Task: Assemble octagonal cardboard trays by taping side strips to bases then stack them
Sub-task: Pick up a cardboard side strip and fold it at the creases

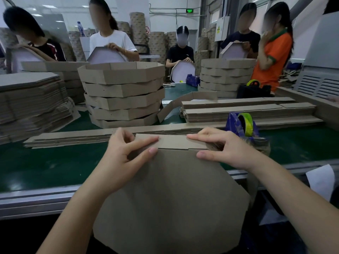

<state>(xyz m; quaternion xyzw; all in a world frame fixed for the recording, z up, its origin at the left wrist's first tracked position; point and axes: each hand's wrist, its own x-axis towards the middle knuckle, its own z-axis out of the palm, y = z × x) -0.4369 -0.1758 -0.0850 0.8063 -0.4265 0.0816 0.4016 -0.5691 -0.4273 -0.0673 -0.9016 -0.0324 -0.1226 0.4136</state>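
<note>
Nearest us, the base (170,189) stands tilted, its lower edges hanging below the belt's (45,162) rail and its top edge meeting the strip (174,142). Bare belt lies open to our left. A dispenser (242,125) sits just beside our right hand (225,149), and a strip pile (73,139) runs just beyond. We count three dispensers and two tray stacks (124,94) across the belt. Our left hand (124,153) and right hand each pinch narrowly, forefinger on the strip, thumb on the base.
</note>
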